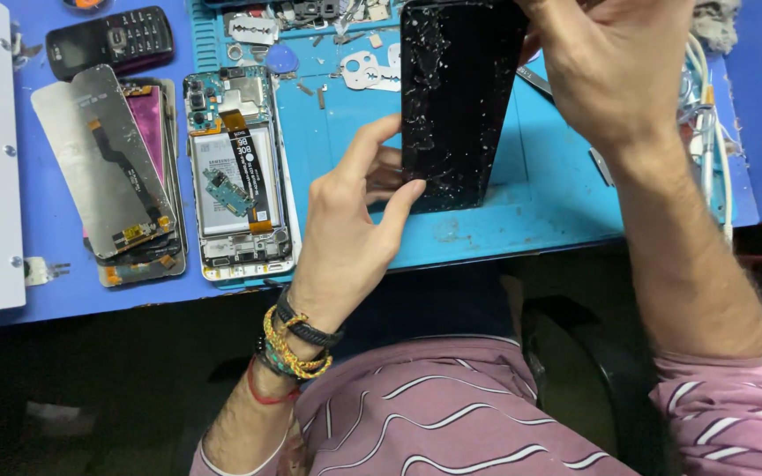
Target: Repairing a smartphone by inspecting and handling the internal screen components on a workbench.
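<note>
Shattered black glass dominates the bench: a person holds a cracked phone screen (456,101) upright over a blue work mat (522,220), its lower edge resting on or just above the mat, which of the two the view does not settle. The right hand (615,66), at one o'clock in the frame, is closed over the panel's top edge. The left hand (354,207), near the centre, pinches the lower left corner, thumb along the side edge and index fingertip pressed to the splintered face. At the left wrist sit several bracelets (297,348).

At nine o'clock from the panel lies an opened phone body (240,176), battery and circuit boards exposed, touching neither hand. Farther out at nine o'clock a stack of display panels (116,167) lies face down with ribbon cables showing. A dark keypad phone (112,40) rests at eleven o'clock, small metal parts are scattered at twelve, and white cables (707,132) run along the mat at three o'clock.

By the look of it, the step in hand is checking or working at the broken panel's corner. Any further handling would call for a light, careful grip, since the glass is flaking.
</note>
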